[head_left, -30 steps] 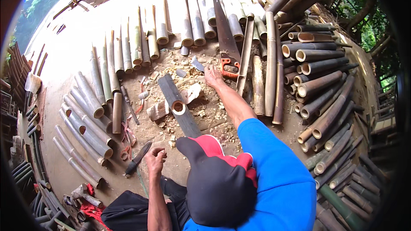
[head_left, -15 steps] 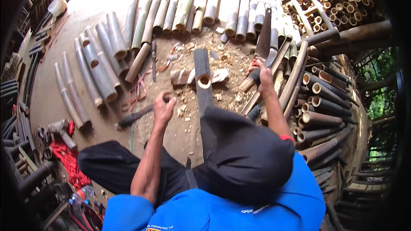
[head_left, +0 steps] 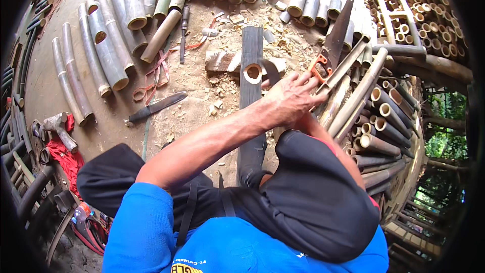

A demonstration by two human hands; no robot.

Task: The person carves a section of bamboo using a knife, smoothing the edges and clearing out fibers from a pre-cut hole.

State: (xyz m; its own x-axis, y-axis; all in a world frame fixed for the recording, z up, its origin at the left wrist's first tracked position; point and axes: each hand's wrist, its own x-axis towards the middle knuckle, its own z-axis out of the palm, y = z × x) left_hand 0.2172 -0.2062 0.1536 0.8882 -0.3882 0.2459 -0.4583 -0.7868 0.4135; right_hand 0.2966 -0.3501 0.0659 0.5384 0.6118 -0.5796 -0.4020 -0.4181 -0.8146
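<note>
The left hand [head_left: 290,96] is seen reaching across toward the right, its fingers spread loosely and closed on nothing, just below the orange handle of a saw [head_left: 331,48]. The saw lies slanted on a pile of bamboo poles [head_left: 364,86], blade pointing up and away. The right hand is hidden behind the left forearm and a dark cap [head_left: 313,192], so its fingers cannot be judged. Just left of the hand, a short bamboo tube [head_left: 252,73] rests on a dark plank [head_left: 251,96] that runs toward the person. A knife [head_left: 156,107] lies on the dusty floor [head_left: 202,111], well apart to the left, among chips.
</note>
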